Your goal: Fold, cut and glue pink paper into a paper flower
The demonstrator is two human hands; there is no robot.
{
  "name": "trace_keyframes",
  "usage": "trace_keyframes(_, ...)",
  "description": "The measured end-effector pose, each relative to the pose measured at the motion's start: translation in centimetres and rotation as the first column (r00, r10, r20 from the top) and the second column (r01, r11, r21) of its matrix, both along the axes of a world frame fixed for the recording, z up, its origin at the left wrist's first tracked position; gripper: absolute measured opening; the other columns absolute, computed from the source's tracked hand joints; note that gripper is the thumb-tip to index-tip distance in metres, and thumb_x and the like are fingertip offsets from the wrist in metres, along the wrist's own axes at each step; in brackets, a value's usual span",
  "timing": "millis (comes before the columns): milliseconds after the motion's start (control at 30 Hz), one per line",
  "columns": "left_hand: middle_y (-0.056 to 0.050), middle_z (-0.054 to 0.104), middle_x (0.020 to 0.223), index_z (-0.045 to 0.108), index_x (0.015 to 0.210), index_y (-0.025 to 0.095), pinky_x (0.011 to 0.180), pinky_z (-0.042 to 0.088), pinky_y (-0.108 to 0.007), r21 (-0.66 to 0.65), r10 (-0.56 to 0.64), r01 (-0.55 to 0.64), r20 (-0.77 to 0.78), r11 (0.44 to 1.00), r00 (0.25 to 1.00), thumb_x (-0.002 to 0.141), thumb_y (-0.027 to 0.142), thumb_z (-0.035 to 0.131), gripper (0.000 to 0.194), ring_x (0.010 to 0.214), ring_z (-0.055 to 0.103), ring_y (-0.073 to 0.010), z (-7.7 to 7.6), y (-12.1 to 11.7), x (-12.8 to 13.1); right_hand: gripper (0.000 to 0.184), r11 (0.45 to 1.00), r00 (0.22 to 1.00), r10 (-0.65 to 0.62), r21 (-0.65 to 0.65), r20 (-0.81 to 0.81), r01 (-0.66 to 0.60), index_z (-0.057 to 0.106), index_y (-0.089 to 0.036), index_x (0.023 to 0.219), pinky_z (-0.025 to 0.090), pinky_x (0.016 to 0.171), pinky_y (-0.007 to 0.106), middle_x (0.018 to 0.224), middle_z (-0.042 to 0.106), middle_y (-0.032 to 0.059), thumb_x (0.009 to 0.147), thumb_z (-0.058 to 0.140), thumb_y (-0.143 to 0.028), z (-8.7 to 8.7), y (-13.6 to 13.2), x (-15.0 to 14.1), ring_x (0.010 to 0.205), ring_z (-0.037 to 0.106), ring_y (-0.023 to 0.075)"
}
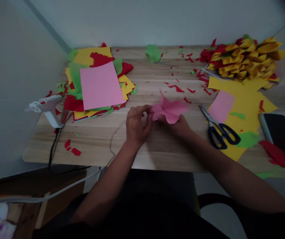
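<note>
Over the middle of the desk I hold a pink paper flower whose pointed petals flare out to the right. My left hand pinches its left edge between thumb and fingers. Under the petals, my right hand is closed on the flower from below, and its fingers are partly hidden by the paper. Right of that hand lie scissors with dark handles, their blades slightly apart. They rest partly on yellow paper, beside a small pink paper piece.
A stack topped by a pink sheet lies at the left, near a white glue gun with a black cord. Yellow folded paper pieces are heaped at the back right. A phone lies at the right edge. Red scraps are scattered about.
</note>
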State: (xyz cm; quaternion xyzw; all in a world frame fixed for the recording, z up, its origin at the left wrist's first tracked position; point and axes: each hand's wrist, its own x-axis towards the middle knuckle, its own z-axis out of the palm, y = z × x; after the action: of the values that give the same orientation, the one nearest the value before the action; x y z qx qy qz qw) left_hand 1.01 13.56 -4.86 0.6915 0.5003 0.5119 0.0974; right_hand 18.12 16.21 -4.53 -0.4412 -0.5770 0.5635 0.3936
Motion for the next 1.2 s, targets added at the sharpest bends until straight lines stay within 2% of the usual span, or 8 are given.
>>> trace_keyframes(267,0.002,0.061,0.082,0.060,0.092,0.023,0.067,0.044,-0.025,-0.291,-0.015,0.090,0.251,0.952,0.968,0.083,0.025,0.072,0.015,0.071,0.056,-0.0126,0.8,-2.0,0.3,0.019,0.992,0.987,0.099,0.068,0.128,-0.108,0.065,-0.024,0.079,0.054,0.072,0.036,0.080,0.071,0.0031,0.077,0.075,-0.041,2.2,-2.5,0.4,0.080,0.066,0.0244)
trace_keyframes(333,0.004,0.059,0.075,0.055,0.087,0.023,0.063,0.042,-0.024,-0.379,0.075,0.044,0.293,0.924,0.953,0.082,0.028,0.074,0.020,0.065,0.054,-0.0118,0.7,-4.3,0.0,0.024,0.997,0.984,-0.050,0.066,0.174,0.038,0.065,-0.023,0.089,0.054,0.070,0.036,0.083,0.071,0.0038,0.076,0.076,-0.039,2.0,-4.8,0.0,0.079,0.066,0.0238)
trace_keyframes(467,0.003,0.060,0.069,0.057,0.083,0.023,0.066,0.038,-0.029,-0.460,0.114,-0.105,-0.008,0.882,0.993,0.085,0.027,0.072,0.016,0.063,0.053,-0.0141,0.3,-8.6,-1.0,0.047,0.968,0.930,-0.251,0.040,0.269,0.249,0.052,-0.024,0.126,0.054,0.075,0.037,0.090,0.073,0.0030,0.082,0.069,-0.033,0.9,-9.3,-1.7,0.080,0.070,0.0221)
trace_keyframes(600,-0.002,0.063,0.080,0.059,0.076,0.021,0.073,0.038,-0.035,-0.313,0.068,-0.182,-0.342,0.932,0.937,0.086,0.021,0.070,0.014,0.076,0.054,-0.0187,0.6,-11.3,-1.2,0.044,0.961,0.841,-0.275,0.123,0.465,0.247,0.053,-0.024,0.124,0.053,0.079,0.042,0.093,0.074,0.0065,0.083,0.068,-0.030,0.5,-10.9,-2.3,0.083,0.072,0.0255)
trace_keyframes(767,-0.003,0.066,0.106,0.069,0.091,0.030,0.088,0.041,-0.040,-0.040,0.053,-0.069,-0.330,0.997,0.943,0.085,0.012,0.070,0.019,0.103,0.055,-0.0227,1.0,-12.6,-0.4,0.041,0.973,0.859,-0.227,0.135,0.459,0.185,0.052,-0.025,0.120,0.053,0.071,0.036,0.081,0.072,0.0012,0.084,0.069,-0.036,0.4,-10.6,-1.4,0.075,0.071,0.0227)
trace_keyframes(967,-0.005,0.071,0.114,0.069,0.115,0.027,0.089,0.041,-0.043,-0.360,-0.128,-0.023,-0.388,0.933,0.913,0.093,0.021,0.062,0.024,0.106,0.057,-0.0250,1.0,-11.5,-0.9,0.040,0.915,0.752,-0.362,0.362,0.551,0.176,0.052,-0.023,0.122,0.053,0.080,0.040,0.096,0.068,0.0062,0.087,0.068,-0.035,-0.2,-11.3,-0.9,0.088,0.067,0.0241)
trace_keyframes(1100,-0.007,0.067,0.119,0.068,0.123,0.027,0.090,0.042,-0.044,-0.416,-0.147,-0.042,-0.411,0.908,0.900,0.093,0.022,0.059,0.031,0.109,0.053,-0.0273,1.1,-11.2,-1.0,0.013,0.869,0.642,-0.390,0.494,0.660,0.020,0.063,-0.022,0.097,0.050,0.078,0.041,0.088,0.065,0.0071,0.093,0.063,-0.034,0.2,-11.8,-0.7,0.085,0.060,0.0246)
trace_keyframes(1200,-0.008,0.065,0.120,0.063,0.131,0.026,0.090,0.042,-0.046,-0.458,-0.183,-0.039,-0.430,0.888,0.884,0.092,0.024,0.060,0.040,0.110,0.052,-0.0290,1.2,-10.9,-1.0,0.009,0.870,0.689,-0.328,0.491,0.647,-0.047,0.066,-0.022,0.089,0.048,0.077,0.038,0.085,0.066,0.0056,0.095,0.060,-0.026,0.7,-11.8,-0.5,0.081,0.058,0.0222)
